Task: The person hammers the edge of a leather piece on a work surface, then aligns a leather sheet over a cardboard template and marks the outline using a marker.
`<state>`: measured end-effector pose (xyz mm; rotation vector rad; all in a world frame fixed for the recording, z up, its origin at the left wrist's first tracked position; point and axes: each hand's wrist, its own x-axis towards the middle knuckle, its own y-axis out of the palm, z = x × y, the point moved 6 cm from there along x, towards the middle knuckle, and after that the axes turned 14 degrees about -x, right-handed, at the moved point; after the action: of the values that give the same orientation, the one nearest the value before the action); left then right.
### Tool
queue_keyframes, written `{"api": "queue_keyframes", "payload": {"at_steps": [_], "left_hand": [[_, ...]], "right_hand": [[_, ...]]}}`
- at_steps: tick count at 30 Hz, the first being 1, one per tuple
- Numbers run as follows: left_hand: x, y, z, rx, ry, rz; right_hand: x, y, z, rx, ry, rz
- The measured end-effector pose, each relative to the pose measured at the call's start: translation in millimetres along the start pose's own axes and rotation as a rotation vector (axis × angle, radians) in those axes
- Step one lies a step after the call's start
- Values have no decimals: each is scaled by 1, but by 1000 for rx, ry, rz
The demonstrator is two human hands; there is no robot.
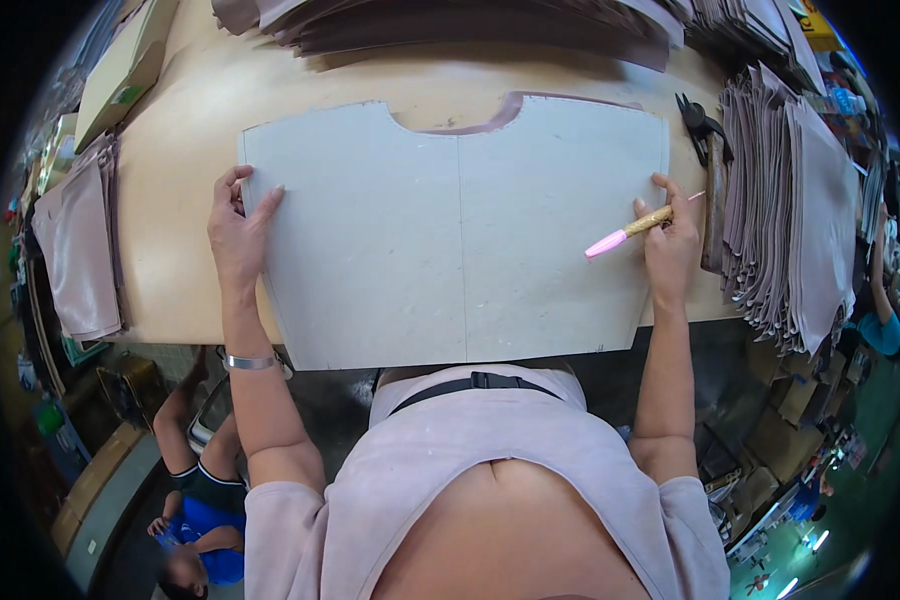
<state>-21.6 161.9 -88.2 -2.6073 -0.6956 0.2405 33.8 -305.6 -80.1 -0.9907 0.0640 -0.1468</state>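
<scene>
A large pale grey, stiff pattern template (pixel 390 230) with a curved neck notch and a centre line lies before me on the table. Mauve fabric (pixel 511 108) peeks out beneath it at the notch and along the upper right edge. At the template's left edge, my left hand (pixel 238 225) is closed, thumb on top and fingers curled at the side. My right hand (pixel 673 245) grips a pen (pixel 630 232) with a gold barrel and a pink end, held between the fingers over the template's right edge. Fingertips of this hand also touch that edge.
A hammer (pixel 712 190) lies right of the template, beside stacked mauve fabric pieces (pixel 770 200). More fabric (pixel 470 30) is piled at the table's far side, with another stack (pixel 80 240) at left. A person in blue (pixel 210 530) sits low at left.
</scene>
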Motion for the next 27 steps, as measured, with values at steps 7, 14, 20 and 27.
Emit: {"api": "queue_keyframes", "payload": {"at_steps": [7,14,20,27], "left_hand": [[0,-1,-7,209,49,30],[4,-1,-4,256,111,35],[7,-3,2,328,150,38],[8,-1,1,280,95,46]], "right_hand": [[12,12,3,-68,-20,40],[17,15,6,-171,-8,76],[16,16,6,-142,-41,74],[16,14,7,-152,-71,72]]}}
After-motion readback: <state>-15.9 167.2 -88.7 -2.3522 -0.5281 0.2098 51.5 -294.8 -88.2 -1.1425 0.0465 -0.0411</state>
